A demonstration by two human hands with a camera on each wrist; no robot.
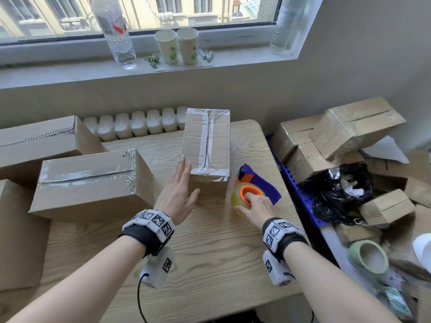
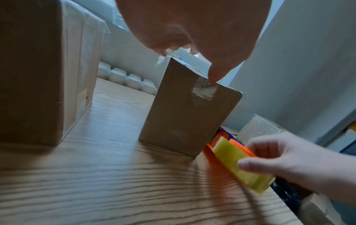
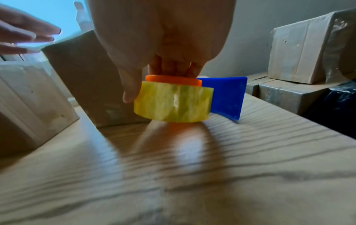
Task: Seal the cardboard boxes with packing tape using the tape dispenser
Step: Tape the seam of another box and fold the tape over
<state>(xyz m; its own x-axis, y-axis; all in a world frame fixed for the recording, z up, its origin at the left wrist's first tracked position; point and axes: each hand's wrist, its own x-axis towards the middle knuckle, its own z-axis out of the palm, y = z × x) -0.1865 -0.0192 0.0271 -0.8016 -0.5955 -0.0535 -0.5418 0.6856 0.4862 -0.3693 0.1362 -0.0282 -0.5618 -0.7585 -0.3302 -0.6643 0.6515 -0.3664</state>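
On the wood-grain tabletop [image 1: 210, 248], the right hand [image 1: 255, 207] gripped the tape dispenser [image 1: 253, 190] (an orange plastic hub, a glossy yellowish tape roll, a flat blue blade guard), fingers curled into its core. The left hand [image 1: 178, 190], fingers straight, lay beside the small taped cardboard box [image 1: 207, 143]; a larger taped cardboard box [image 1: 93, 180] stood left.

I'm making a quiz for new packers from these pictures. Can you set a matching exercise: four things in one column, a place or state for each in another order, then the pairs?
Things:
1. tape dispenser
2. left hand
3. paper cups
4. black bag

Places or states:
A. on the windowsill
B. fingers straight, beside the small taped box
C. among boxes right of the table
D. gripped by the right hand

Pairs: 1-D, 2-B, 3-A, 4-C
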